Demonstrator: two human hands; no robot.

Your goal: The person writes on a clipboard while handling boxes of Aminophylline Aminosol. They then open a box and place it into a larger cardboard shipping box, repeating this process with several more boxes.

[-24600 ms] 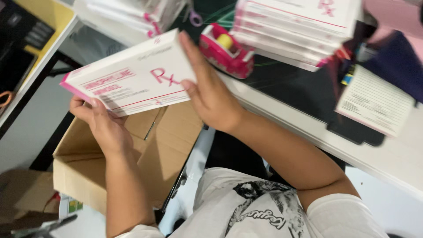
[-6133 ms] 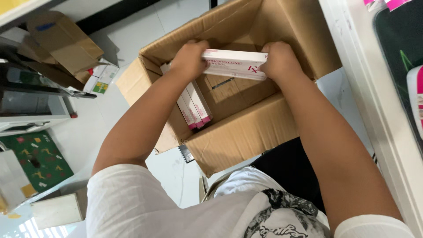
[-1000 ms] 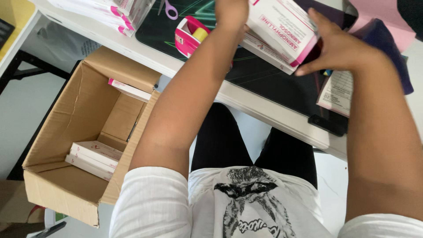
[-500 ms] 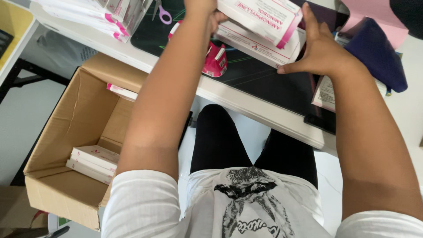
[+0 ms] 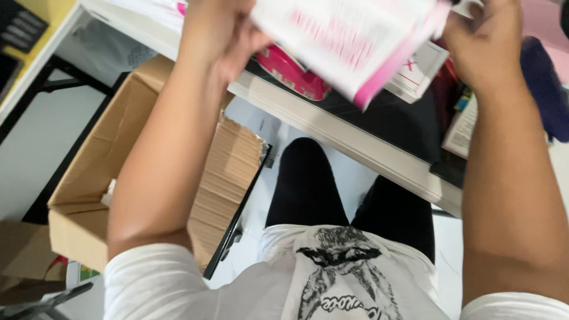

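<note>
At the far left, a brown corrugated cardboard carton [image 5: 142,178] is standing open on the floor beside the seated person, its ribbed flap [image 5: 228,172] hanging down on the near right side; the inside is mostly hidden behind the left forearm. The left hand [image 5: 216,32] is reaching up and gripping the left end of a flat white cardboard box with bright pink edging and pink lettering [image 5: 349,41], fingers curled round its end. That box is being held in the air over the white table edge [image 5: 332,127], tilted so its right corner is dipping toward the person; it is blurred, but its smooth, glossy face and a pink stripe along the lower right edge are showing. Just behind and below it, a pink plastic tape dispenser [image 5: 293,74] is sitting on a dark mat [image 5: 391,118], and another white and pink flat box [image 5: 415,74] is lying to the right of it. The right hand [image 5: 489,41] is clasping the right end of the held box, thumb side toward the box. Further right, a dark blue cloth [image 5: 542,89] is lying on the table.
</note>
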